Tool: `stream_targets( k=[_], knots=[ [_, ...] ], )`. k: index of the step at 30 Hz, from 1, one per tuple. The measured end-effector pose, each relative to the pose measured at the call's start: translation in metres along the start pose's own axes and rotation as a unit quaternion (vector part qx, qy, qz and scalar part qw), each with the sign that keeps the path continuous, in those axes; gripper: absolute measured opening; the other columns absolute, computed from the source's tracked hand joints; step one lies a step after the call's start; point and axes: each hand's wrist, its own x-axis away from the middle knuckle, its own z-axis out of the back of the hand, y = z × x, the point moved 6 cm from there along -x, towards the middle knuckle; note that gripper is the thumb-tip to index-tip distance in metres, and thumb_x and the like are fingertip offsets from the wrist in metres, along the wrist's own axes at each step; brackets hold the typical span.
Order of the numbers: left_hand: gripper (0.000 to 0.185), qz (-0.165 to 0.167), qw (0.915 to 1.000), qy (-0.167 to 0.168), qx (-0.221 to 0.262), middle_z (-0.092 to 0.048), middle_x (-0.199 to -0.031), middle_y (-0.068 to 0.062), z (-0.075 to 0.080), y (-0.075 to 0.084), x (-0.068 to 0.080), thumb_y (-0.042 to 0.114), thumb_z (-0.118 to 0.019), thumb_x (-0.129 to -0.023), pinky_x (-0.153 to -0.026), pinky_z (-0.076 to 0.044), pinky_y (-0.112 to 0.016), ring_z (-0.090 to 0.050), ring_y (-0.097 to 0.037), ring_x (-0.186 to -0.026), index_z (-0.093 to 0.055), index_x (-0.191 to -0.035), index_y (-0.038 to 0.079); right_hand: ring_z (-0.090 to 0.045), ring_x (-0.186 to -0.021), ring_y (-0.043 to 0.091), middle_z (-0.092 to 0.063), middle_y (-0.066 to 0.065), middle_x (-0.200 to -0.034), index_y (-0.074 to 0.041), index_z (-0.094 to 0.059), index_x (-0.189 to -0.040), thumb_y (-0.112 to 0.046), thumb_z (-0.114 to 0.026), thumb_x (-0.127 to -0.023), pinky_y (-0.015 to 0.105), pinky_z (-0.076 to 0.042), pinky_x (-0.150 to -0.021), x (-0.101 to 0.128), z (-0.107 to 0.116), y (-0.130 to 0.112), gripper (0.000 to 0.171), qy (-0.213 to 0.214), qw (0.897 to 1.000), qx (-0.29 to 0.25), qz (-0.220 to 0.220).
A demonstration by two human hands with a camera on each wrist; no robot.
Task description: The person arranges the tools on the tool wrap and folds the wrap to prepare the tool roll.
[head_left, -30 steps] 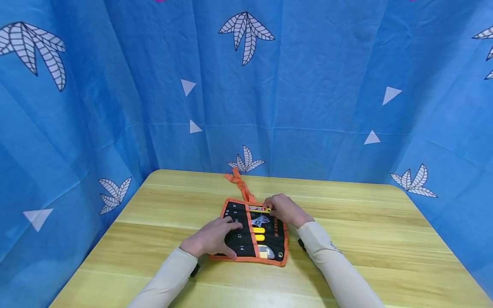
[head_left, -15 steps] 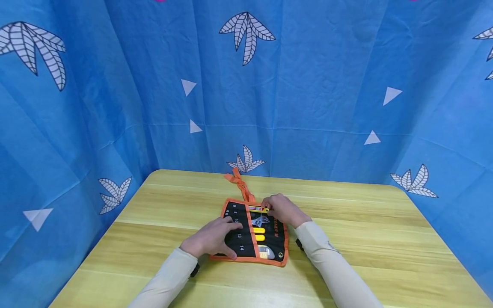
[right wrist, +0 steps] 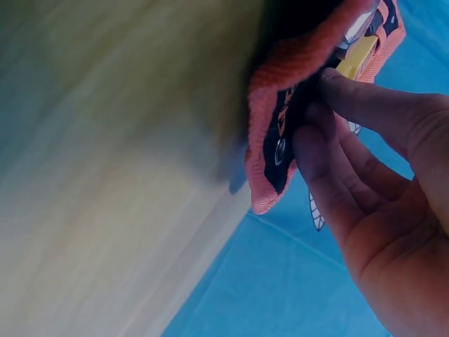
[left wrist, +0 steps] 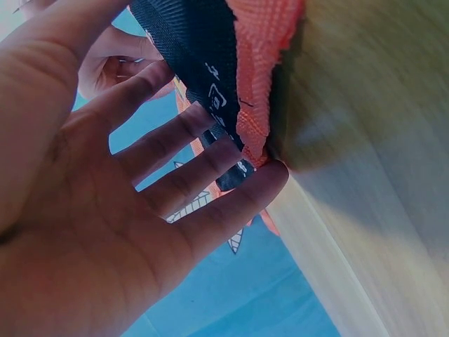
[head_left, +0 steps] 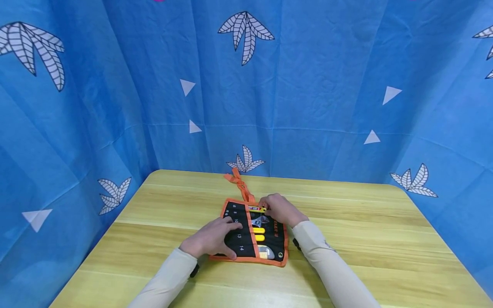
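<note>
A black tool roll (head_left: 277, 233) with orange trim and numbered pockets lies open on the table. My left hand (head_left: 212, 237) rests spread on its left half; in the left wrist view its fingers (left wrist: 175, 182) lie extended along the roll's edge. At the far pocket my right hand (head_left: 283, 209) pinches the end of a slim yellow tool (head_left: 256, 209) with a red label, whose other end is hidden in the pocket. Nearer me, an adjustable wrench (head_left: 260, 221), two yellow handles (head_left: 259, 234) and a pale-and-grey tool (head_left: 265, 252) stick out of the pockets.
Orange tie straps (head_left: 242, 186) trail from the roll's far edge. The roll lies on a light wooden table (head_left: 366, 239), with a blue patterned curtain (head_left: 316, 85) behind and on both sides.
My right hand has moved slightly left with the slim yellow tool, and less of the tool sticks out of its pocket. The left hand has stayed in place.
</note>
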Motion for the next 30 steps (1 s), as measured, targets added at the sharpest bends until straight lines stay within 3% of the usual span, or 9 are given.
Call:
stream_targets(
  k=[20,30],
  knots=[
    [0.080,-0.004,1.0000,0.004,-0.005,-0.054,-0.145,-0.012,0.0000,-0.0007,0.0008,0.041,-0.093,-0.073,-0.109,-0.046,-0.053,-0.053,-0.031,-0.125,-0.060,-0.144,0.021,-0.058,-0.079,0.013,-0.068,-0.001,-0.090,-0.012,-0.073,-0.108,-0.004,-0.074,-0.093,0.034,-0.056,-0.079,0.0046,0.0027,0.0046,0.017,0.006,1.000,0.006,-0.017],
    [0.081,-0.005,1.0000,0.003,-0.005,-0.054,-0.145,-0.012,-0.0018,-0.0022,0.0007,0.042,-0.093,-0.073,-0.109,-0.047,-0.053,-0.053,-0.030,-0.124,-0.060,-0.144,0.022,-0.060,-0.084,0.014,-0.071,0.002,-0.098,-0.012,-0.073,-0.114,-0.002,-0.071,-0.095,0.037,-0.058,-0.085,0.0034,0.0001,0.0050,0.022,-0.006,1.000,-0.003,-0.017]
  ],
)
